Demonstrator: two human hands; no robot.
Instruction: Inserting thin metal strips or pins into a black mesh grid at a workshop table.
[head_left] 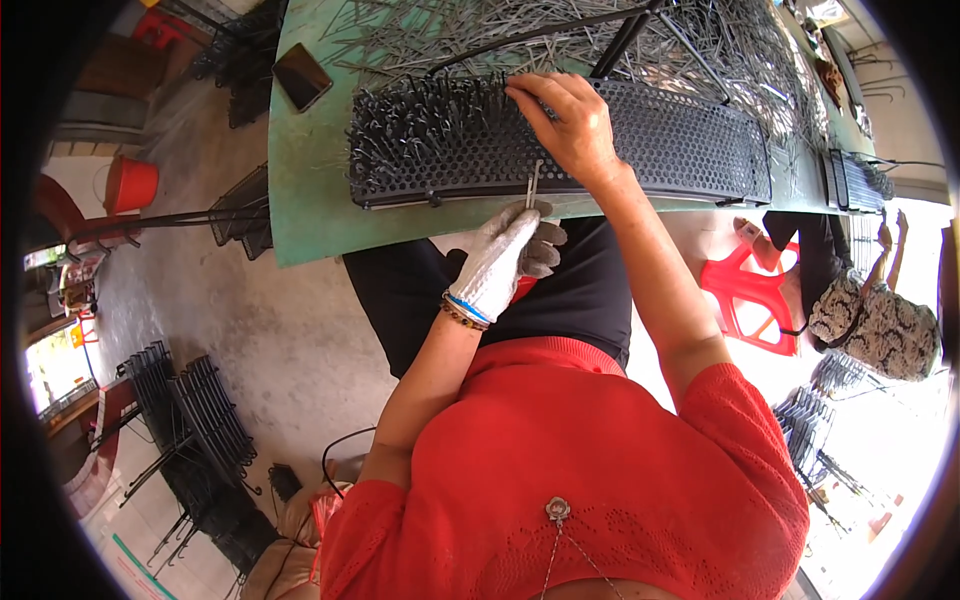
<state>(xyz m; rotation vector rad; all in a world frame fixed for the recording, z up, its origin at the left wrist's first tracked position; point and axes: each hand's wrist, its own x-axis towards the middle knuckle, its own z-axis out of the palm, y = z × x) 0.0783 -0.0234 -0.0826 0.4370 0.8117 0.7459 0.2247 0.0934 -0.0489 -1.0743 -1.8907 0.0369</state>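
A long black perforated panel [680, 150] lies along the near edge of the green table. Its left part is densely set with upright dark metal strips [420, 130]; the right part shows bare holes. My left hand [505, 255], in a pale work glove, is closed on a few thin metal strips [533, 185] whose ends point up at the panel's front edge. Over the panel, my bare right hand [572, 125] has its fingertips closed at the border of the filled part. Whatever is between those fingertips is too small to make out.
Loose grey metal strips [400, 40] lie heaped across the table behind the panel, with black rods [620, 45] over them. A dark phone-like slab [302, 77] rests at the left. Black racks [210, 410] stand on the floor. Another person [875, 325] sits at the right near a red stool [750, 295].
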